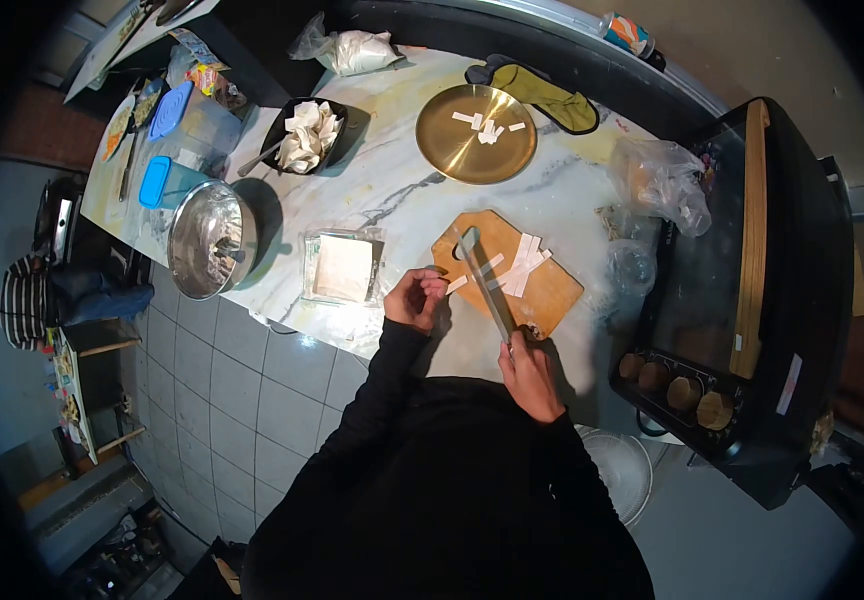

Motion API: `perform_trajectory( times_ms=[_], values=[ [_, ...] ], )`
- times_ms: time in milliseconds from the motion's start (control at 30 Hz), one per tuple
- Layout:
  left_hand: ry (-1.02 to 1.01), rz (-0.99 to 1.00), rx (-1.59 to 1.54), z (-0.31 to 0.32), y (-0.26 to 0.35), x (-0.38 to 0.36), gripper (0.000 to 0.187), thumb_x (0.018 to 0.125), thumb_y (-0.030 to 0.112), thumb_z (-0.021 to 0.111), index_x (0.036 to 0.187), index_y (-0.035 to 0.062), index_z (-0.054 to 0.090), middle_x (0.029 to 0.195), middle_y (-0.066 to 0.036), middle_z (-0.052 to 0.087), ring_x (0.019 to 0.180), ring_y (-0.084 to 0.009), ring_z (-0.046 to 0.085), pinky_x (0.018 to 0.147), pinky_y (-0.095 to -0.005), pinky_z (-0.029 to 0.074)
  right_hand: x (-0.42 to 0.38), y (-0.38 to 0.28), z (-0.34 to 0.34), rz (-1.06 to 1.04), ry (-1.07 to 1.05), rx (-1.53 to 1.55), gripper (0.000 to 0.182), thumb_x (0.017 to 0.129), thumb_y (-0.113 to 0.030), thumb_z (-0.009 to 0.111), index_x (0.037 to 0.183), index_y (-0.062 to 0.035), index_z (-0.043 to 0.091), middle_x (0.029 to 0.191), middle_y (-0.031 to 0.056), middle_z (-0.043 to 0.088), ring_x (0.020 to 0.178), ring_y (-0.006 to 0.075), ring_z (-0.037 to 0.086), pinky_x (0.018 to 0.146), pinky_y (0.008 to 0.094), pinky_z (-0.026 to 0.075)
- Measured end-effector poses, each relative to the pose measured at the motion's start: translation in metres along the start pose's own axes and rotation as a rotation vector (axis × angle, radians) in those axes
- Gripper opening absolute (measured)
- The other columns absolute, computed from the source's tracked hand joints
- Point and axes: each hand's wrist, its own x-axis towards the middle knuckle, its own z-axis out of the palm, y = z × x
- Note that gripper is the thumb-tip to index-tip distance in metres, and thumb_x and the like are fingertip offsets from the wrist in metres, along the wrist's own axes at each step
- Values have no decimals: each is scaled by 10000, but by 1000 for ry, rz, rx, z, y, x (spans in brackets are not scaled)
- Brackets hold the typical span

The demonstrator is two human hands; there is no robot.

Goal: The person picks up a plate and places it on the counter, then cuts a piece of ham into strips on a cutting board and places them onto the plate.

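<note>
My right hand (530,382) grips the handle of a knife (490,290), whose broad blade lies slantwise over a wooden cutting board (560,305). Pale flat strips (524,268) lie criss-crossed on the board to the right of the blade. A few narrower strips (458,285) are on its left side, partly behind the blade. Beside the board's left edge is my left hand (416,299), its fingers curled close to the end of one strip; whether anything is pinched in them is hidden. Left of this hand, a square pale stack (343,268) sits in a clear plastic container.
A golden round plate (442,150) with small pale pieces stands behind the board, near an oven mitt (552,100). To the right are plastic bags (662,185) and a black oven (722,290). Leftward stand a metal bowl (184,250) and black bowl (337,150). Another person (27,300) is far left.
</note>
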Motion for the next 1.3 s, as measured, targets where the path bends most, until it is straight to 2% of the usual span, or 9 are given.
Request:
perform_trajectory(
  times_ms=[67,133,333,433,533,633,933,1167,1300],
  values=[
    [-15,36,-43,1,-3,2,217,854,-126,579,1062,-72,546,917,-82,636,844,-118,625,838,-242,500,0,0,-1,7,45,71,167,954,-171,551,943,-9,512,627,234,577,608,454,586,546,517,455],
    [-16,47,-52,6,2,5,215,857,-125,579,1064,-76,545,929,-88,639,848,-120,628,840,-242,501,3,-1,-4,-50,189,214,138,939,-113,565,950,6,497,648,236,583,613,457,587,520,514,428],
    [-44,105,-101,28,19,18,208,863,-109,600,1063,-90,549,960,-104,659,861,-124,650,825,-235,517,1,1,-9,34,182,196,118,934,-74,560,934,7,474,657,237,585,644,448,605,503,494,416],
    [-54,53,88,34,19,24,215,857,-120,579,1066,-74,563,930,-99,664,874,-123,630,854,-254,497,-1,2,-7,67,151,164,122,940,-91,553,946,-4,469,673,240,590,665,454,601,530,509,417],
    [-39,152,335,36,18,24,233,843,53,690,1055,-22,631,892,-114,721,789,-164,709,756,-258,551,-2,2,-7,108,122,243,129,948,-119,545,967,-16,469,696,248,596,683,468,591,570,536,418],
    [-87,173,421,39,31,19,236,840,73,692,1058,-1,638,892,-119,711,787,-198,710,746,-278,554,-3,2,-5,132,130,219,134,952,-141,541,968,-29,469,719,248,601,689,481,577,611,557,415],
    [-91,325,541,40,25,21,246,818,27,690,1060,50,654,872,-117,684,783,-250,679,710,-323,542,-3,5,-4,98,154,169,142,950,-150,548,975,-31,475,710,243,599,693,492,578,611,573,415],
    [-80,286,542,32,23,18,254,813,38,700,1062,59,656,869,-99,692,780,-242,679,717,-331,544,-6,7,0,74,123,155,143,949,-151,553,995,-33,485,691,228,597,645,467,581,579,550,421],
    [-67,318,570,19,23,13,279,801,36,706,1074,69,657,878,-89,702,807,-248,679,724,-338,542,-6,-4,-7,152,130,170,164,950,-167,553,1022,-29,501,736,232,608,682,472,576,612,560,418]
  ],
)
